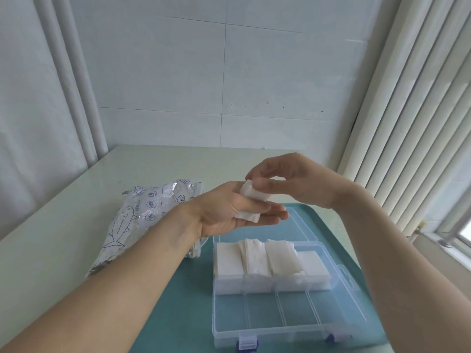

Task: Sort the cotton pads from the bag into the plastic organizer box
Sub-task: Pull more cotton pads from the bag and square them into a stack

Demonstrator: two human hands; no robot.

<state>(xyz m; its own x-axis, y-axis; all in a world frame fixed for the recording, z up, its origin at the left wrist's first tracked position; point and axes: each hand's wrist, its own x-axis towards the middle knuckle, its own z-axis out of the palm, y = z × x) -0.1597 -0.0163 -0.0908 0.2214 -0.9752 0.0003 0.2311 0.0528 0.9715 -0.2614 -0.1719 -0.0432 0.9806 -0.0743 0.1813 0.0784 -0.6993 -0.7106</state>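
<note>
Both hands raised above the far part of a clear plastic organizer box (pixel 280 309), meeting over a small stack of white cotton pads (pixel 251 200). Left hand (pixel 229 212) palm-up and tilted, fingers extended toward the right, thumb laid across the stack: a grip clamping the pads between thumb and fingers. Right hand (pixel 293 179) coming in from the right, thumb and fingertips pinching the upper end of the same stack, so a second grip closed on the pads as well. Lower edge of the stack peeking out below the left thumb.

Below, the organizer box lying open on a teal tray (pixel 183 301), lid (pixel 300 225) folded back on the far side, blue latches (pixel 246 343) on the near edge. Far row of compartments filled with more white pads (pixel 267 258), some standing a little above the dividers; near row of compartments showing only bare plastic.

Left of the box, partly behind the left forearm, a crinkled silvery bag (pixel 142 212) printed with a fish drawing and round blue icons, lying flat on the pale counter (pixel 63 225). Bag's lower corner touching or just over the tray's edge; exact contact hidden by the arm. White tiled wall behind, vertical blinds (pixel 407 123) at the right.
</note>
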